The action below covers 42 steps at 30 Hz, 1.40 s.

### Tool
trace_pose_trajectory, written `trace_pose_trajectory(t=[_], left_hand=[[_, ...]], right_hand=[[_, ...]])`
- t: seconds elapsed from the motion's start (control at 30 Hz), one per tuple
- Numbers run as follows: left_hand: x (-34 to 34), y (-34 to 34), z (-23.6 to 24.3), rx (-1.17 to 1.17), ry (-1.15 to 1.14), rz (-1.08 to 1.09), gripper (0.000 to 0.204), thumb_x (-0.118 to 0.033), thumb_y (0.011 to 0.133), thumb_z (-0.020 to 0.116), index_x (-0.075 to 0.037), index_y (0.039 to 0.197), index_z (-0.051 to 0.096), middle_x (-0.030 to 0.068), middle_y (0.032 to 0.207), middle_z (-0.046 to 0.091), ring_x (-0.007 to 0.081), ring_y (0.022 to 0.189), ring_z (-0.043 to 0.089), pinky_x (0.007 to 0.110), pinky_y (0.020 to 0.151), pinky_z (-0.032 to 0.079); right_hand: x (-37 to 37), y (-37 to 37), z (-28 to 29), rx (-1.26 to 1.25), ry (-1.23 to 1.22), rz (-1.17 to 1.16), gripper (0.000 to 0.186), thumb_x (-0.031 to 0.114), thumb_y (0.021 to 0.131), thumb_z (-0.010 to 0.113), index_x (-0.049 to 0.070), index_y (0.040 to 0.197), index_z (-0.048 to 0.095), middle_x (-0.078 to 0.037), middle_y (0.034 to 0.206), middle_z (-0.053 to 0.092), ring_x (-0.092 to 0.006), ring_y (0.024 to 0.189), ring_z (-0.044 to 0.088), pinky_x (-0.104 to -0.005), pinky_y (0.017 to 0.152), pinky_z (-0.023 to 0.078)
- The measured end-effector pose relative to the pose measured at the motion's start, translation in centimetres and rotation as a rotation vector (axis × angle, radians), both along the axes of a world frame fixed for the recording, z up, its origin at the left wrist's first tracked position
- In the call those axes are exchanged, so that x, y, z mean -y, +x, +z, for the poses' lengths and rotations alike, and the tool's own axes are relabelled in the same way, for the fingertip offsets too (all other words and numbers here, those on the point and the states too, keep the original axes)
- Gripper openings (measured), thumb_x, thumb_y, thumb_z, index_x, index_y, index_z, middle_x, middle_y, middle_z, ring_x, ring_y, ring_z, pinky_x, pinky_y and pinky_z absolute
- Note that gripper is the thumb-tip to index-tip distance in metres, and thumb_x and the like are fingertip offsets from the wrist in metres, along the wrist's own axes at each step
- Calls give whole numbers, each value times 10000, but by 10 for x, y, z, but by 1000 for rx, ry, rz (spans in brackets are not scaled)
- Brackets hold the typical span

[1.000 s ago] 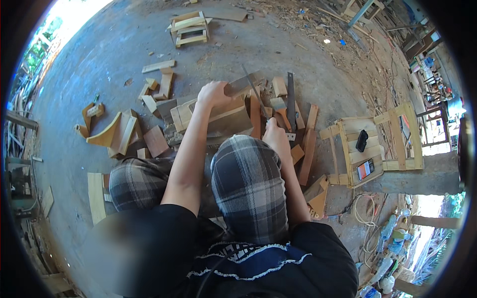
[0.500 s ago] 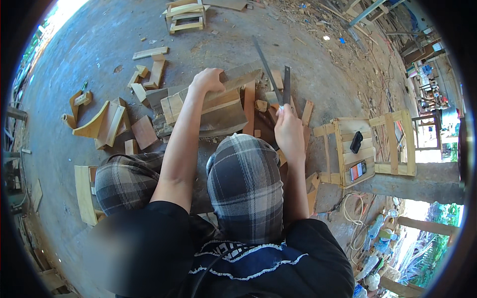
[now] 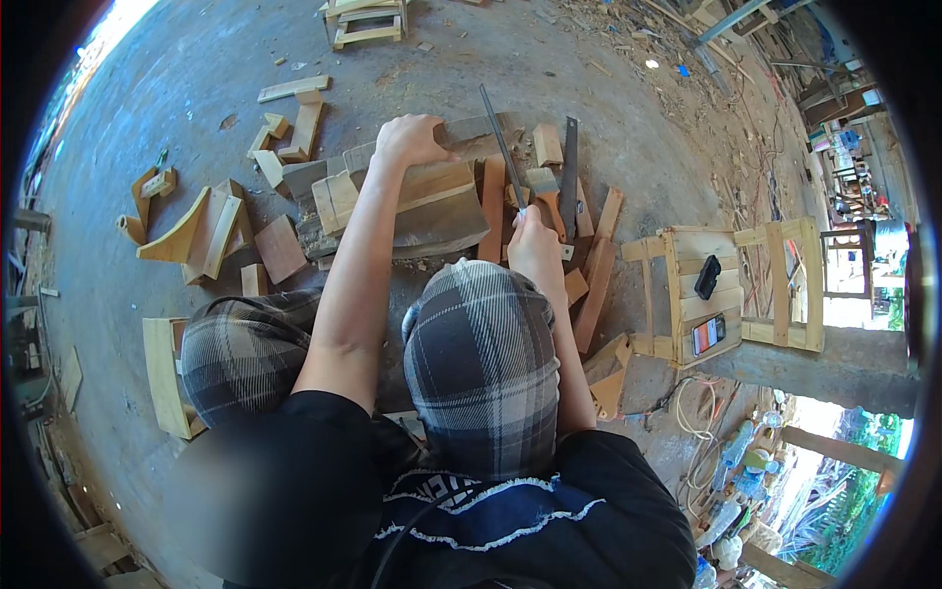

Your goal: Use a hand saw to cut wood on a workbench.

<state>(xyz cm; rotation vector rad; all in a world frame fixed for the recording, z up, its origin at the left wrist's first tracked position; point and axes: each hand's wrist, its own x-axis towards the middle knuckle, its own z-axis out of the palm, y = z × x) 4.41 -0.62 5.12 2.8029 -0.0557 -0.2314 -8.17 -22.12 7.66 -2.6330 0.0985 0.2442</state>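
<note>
My left hand (image 3: 412,139) reaches over a pale wooden block (image 3: 432,191), its fingers curled down at the far edge. The block lies on a worn, darker plank (image 3: 451,239) in front of my knees. My right hand (image 3: 535,240) grips the near end of a long, narrow dark metal tool (image 3: 498,133), perhaps a file; it points away and slightly left, past the block's right end. Just right of it lie a paintbrush (image 3: 546,191) with an orange handle and a dark saw blade (image 3: 570,167). A reddish wood strip (image 3: 492,211) stands between the block and my right hand.
Wood offcuts (image 3: 294,137) and curved pieces (image 3: 186,245) lie to the left on the concrete floor. On the right, a small slatted wooden stool (image 3: 687,265) carries a phone (image 3: 708,336) and a black object (image 3: 706,278). Another wooden frame (image 3: 365,22) stands far ahead.
My right hand has moved left and slightly nearer with the dark tool, whose tip has swung left. The paintbrush now shows beside it. My left hand keeps to the block.
</note>
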Motion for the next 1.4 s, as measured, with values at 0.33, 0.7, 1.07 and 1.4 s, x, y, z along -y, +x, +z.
trace_pose_trajectory(t=[0.33, 0.7, 1.07, 1.4], left_hand=[[-2, -3, 6, -15, -42, -4, 764, -528, 604, 777, -149, 1243, 602, 141, 1129, 657, 313, 1058, 617, 402, 913, 487], [-5, -1, -1, -18, -46, -1, 690, -484, 615, 765, -165, 1210, 622, 124, 1110, 666, 306, 1040, 623, 403, 893, 492], [-3, -1, -2, 11, -64, -6, 696, -468, 606, 772, -160, 1213, 622, 118, 1109, 667, 306, 1044, 621, 396, 898, 491], [-10, -3, -2, -28, -49, 12, 695, -481, 597, 778, -162, 1197, 633, 125, 1095, 670, 305, 1031, 626, 401, 885, 496]], right_hand=[[-6, -1, 7, -12, -26, -4, 256, 204, 992, 359, -9, 1029, 496, -298, 889, 639, -458, 883, 620, -538, 746, 490], [-16, 8, 17, 9, -71, 38, 257, 195, 988, 358, -22, 1013, 495, -309, 876, 630, -468, 882, 615, -544, 753, 487], [-29, 52, 4, -3, -95, 99, 216, 102, 913, 380, -38, 1050, 470, -339, 966, 612, -459, 965, 604, -529, 824, 482], [-19, 2, 31, -140, -96, 52, 236, 114, 930, 371, -54, 1067, 466, -333, 985, 610, -473, 979, 588, -536, 837, 471]])
